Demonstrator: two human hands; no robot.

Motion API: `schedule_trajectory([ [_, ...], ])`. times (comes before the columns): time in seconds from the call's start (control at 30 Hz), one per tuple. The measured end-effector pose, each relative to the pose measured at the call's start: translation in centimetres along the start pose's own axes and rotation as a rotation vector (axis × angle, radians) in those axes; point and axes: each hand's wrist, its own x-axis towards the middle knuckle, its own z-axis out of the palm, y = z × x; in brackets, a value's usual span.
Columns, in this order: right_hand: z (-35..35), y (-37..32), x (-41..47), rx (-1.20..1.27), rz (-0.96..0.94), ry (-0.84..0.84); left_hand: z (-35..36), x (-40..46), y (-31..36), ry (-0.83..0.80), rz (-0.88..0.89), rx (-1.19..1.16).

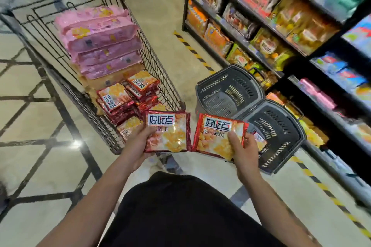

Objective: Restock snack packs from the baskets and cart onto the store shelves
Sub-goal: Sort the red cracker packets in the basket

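Note:
My left hand (138, 142) grips a red snack pack (170, 132) by its left edge, just in front of the wire cart (160, 78). My right hand (244, 151) holds a small stack of red snack packs (214, 136); the edge of a second pack shows behind the top one. Inside the cart lie more red packs (128, 96) near me and a pile of pink packs (102, 40) farther back. The store shelves (261, 26) on the right hold many snack bags.
Two dark grey plastic baskets (228, 90) (279, 134) stand on the floor between the cart and the shelves; nothing shows inside them. Yellow-black hazard tape (192, 50) runs along the shelf base. Tiled floor stretches to the left.

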Motion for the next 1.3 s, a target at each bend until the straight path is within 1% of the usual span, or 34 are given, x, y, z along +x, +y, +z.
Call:
schedule_trajectory([
  [0.13, -8.4, 1.4, -3.3, 0.013, 0.002, 0.131, 6.1, -1.2, -2.9, -0.049, 0.005, 0.123],
  [0.23, -14.5, 3.2, -5.6, 0.081, 0.050, 0.265, 11.0, -2.2, -5.4, -0.107, -0.001, 0.228],
  [0.37, -20.4, 6.0, -7.8, 0.114, 0.112, 0.396, 17.1, -4.0, -8.4, -0.175, 0.010, 0.331],
  [0.47, -23.3, 7.4, -9.0, 0.165, 0.136, 0.454, 20.5, -4.8, -9.9, -0.228, -0.011, 0.392],
  [0.57, -25.1, 8.4, -9.6, 0.194, 0.163, 0.503, 23.1, -5.0, -10.8, -0.304, -0.020, 0.518],
  [0.63, -26.0, 9.0, -9.6, 0.232, 0.184, 0.551, 24.7, -4.6, -11.3, -0.322, -0.026, 0.606],
  [0.7, -26.6, 9.4, -9.3, 0.248, 0.208, 0.584, 26.1, -4.0, -11.6, -0.332, -0.035, 0.645],
  [0.8, -27.7, 9.9, -8.1, 0.265, 0.264, 0.613, 28.4, -2.8, -12.1, -0.366, -0.054, 0.692],
  [0.97, -29.0, 9.5, -3.8, 0.268, 0.325, 0.623, 32.5, 0.6, -12.3, -0.356, -0.087, 0.761],
  [1.17, -31.1, 7.6, 5.0, 0.237, 0.380, 0.636, 38.4, 7.0, -11.5, -0.281, -0.148, 0.763],
  [1.3, -32.3, 6.6, 11.5, 0.181, 0.386, 0.622, 42.5, 12.3, -11.2, -0.257, -0.180, 0.811],
])
